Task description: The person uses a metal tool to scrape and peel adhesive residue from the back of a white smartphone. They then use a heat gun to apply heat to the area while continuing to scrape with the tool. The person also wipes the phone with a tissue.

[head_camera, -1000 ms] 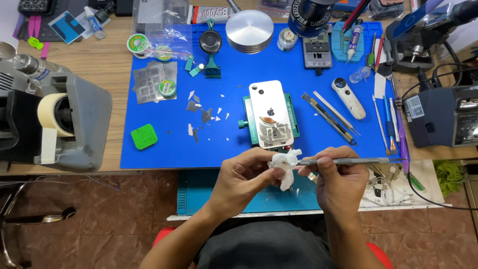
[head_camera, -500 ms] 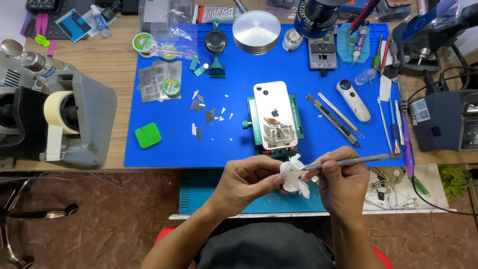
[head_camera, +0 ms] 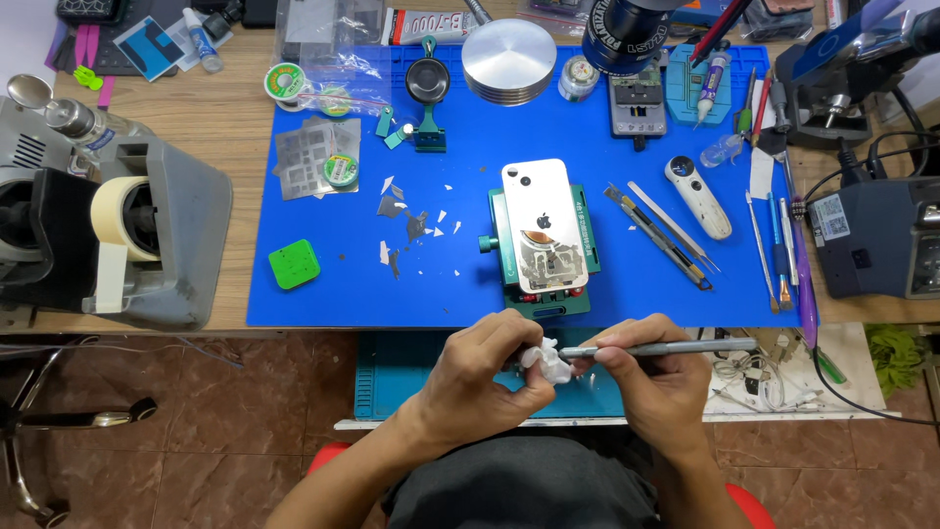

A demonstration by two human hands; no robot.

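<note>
The left hand (head_camera: 490, 367) pinches a crumpled white tissue wad (head_camera: 545, 360) between thumb and fingertips, fingers curled closed around it. The right hand (head_camera: 651, 377) grips a slim grey metal hand tool (head_camera: 676, 347) in a pen-type hold, fingers closed on the shaft; the tool lies nearly level, its working tip touching the tissue wad and its rear end pointing toward the right edge of the bench. Both hands sit just off the front edge of the blue work mat (head_camera: 323, 294), above a teal lower tray (head_camera: 392, 377). On the mat, near the centre of its front edge, a white smartphone (head_camera: 541, 220) lies back-side up in a green clamping fixture (head_camera: 587, 240), with part of its lower back surface stripped. Small white and grey fragments (head_camera: 406, 220) are scattered on the mat to the left of the fixture. A green square pad (head_camera: 294, 264) rests near the front left corner of the mat. Tweezers and pry tools (head_camera: 661, 235) lie just right of the fixture, beside a white handheld device (head_camera: 697, 196). A round silver metal disc (head_camera: 509, 59) stands at the rear edge of the mat. A tape dispenser with a roll of beige tape (head_camera: 122, 220) stands at the left edge of the wooden bench (head_camera: 215, 127).
</note>
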